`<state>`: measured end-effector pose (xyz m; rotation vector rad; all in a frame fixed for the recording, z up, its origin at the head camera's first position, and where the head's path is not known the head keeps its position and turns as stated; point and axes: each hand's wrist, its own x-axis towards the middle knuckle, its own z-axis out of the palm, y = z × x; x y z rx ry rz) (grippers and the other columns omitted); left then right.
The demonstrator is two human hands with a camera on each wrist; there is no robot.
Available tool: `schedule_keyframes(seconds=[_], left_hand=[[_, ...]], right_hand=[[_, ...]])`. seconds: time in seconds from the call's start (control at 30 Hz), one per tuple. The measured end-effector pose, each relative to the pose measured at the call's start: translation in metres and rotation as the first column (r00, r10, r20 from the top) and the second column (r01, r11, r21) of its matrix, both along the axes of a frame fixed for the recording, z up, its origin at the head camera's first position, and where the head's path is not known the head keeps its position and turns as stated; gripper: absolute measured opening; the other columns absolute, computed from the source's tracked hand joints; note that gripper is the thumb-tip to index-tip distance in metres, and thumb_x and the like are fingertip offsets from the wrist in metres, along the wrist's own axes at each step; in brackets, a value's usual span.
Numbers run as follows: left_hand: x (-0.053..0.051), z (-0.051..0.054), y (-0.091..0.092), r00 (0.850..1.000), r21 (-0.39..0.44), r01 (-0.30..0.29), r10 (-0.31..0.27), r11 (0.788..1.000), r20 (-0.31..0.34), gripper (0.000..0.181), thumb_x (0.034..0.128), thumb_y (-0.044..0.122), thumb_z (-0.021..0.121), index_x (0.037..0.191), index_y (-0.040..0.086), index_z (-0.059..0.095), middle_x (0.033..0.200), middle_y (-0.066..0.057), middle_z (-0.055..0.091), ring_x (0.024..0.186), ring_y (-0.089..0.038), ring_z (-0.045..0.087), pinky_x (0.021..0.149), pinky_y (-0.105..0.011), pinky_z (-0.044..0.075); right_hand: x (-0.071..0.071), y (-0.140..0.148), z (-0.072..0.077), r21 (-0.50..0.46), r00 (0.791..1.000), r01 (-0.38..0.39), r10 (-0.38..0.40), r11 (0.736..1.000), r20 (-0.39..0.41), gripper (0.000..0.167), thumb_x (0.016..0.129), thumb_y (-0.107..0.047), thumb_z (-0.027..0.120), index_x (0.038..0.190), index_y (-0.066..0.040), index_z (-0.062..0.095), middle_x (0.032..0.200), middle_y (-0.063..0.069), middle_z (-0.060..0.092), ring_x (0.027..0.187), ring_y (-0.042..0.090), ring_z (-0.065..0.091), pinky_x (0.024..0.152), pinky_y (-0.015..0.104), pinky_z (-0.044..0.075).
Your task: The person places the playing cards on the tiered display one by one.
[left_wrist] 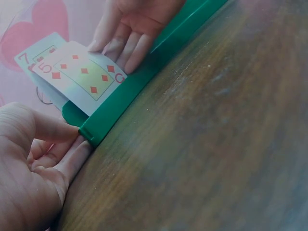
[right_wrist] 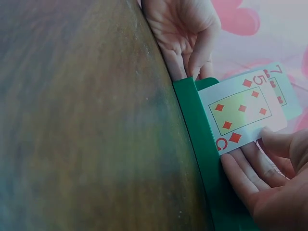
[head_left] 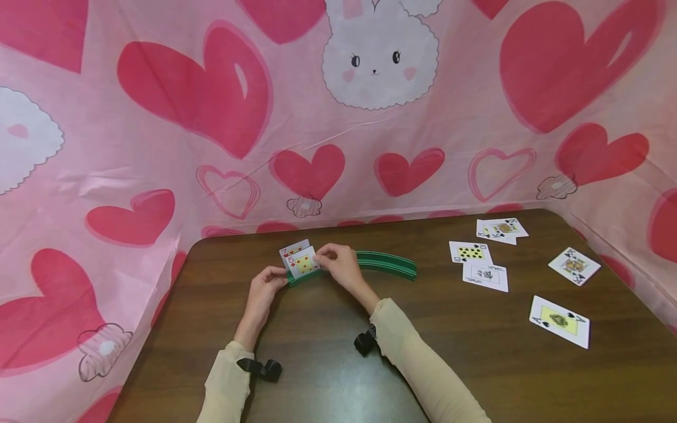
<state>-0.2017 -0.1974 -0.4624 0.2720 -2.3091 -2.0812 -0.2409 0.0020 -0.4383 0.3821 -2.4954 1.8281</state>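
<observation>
Right hand (head_left: 341,267) on card (head_left: 302,264) (flat rectangle)

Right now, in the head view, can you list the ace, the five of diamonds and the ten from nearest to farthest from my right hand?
1. Five of diamonds: pinched in your right hand.
2. Ten: on the table, to that hand's right.
3. Ace: farther right and lower in the view.

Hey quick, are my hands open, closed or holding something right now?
Left hand: closed, pinching the end of the green card holder.
Right hand: closed, pinching the five of diamonds.
</observation>
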Motion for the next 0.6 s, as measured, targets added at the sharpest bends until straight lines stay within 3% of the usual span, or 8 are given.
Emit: schedule_keyframes(seconds=[0.17, 0.47, 0.6], left_hand=[[0.0, 0.001, 0.0, 1.0, 0.001, 0.002, -0.002, 1.0, -0.001, 0.019, 0.0812, 0.002, 0.055, 0.1, -0.002, 0.058, 0.106, -0.011, 0.057, 0.094, -0.018, 0.053, 0.079, -0.023, 0.041], [0.001, 0.002, 0.001, 1.0, 0.015, 0.016, -0.016, 1.0, -0.022, 0.021, 0.0819, 0.0, 0.055, 0.102, -0.005, 0.057, 0.103, -0.014, 0.058, 0.09, -0.014, 0.054, 0.076, -0.021, 0.042], [0.001, 0.002, 0.001, 1.0, 0.022, 0.011, -0.01, 1.0, -0.018, 0.021, 0.082, -0.001, 0.054, 0.102, -0.005, 0.057, 0.104, -0.014, 0.058, 0.089, -0.014, 0.055, 0.076, -0.02, 0.043]], right_hand=[[-0.001, 0.001, -0.002, 0.022, 1.0, 0.009, -0.009, 1.0, -0.026, 0.012, 0.08, -0.024, 0.064, 0.085, -0.013, 0.067, 0.083, 0.0, 0.064, 0.068, 0.012, 0.058, 0.062, 0.022, 0.049], [0.003, 0.002, 0.005, 0.19, 0.978, 0.068, -0.028, 0.979, -0.209, 0.013, 0.08, -0.026, 0.065, 0.083, -0.015, 0.069, 0.077, -0.006, 0.064, 0.064, 0.009, 0.051, 0.058, 0.022, 0.043], [0.003, 0.009, 0.011, 0.211, 0.976, 0.057, -0.011, 0.976, -0.216, 0.013, 0.08, -0.025, 0.064, 0.086, -0.014, 0.069, 0.08, -0.006, 0.065, 0.065, 0.01, 0.051, 0.059, 0.023, 0.044]])
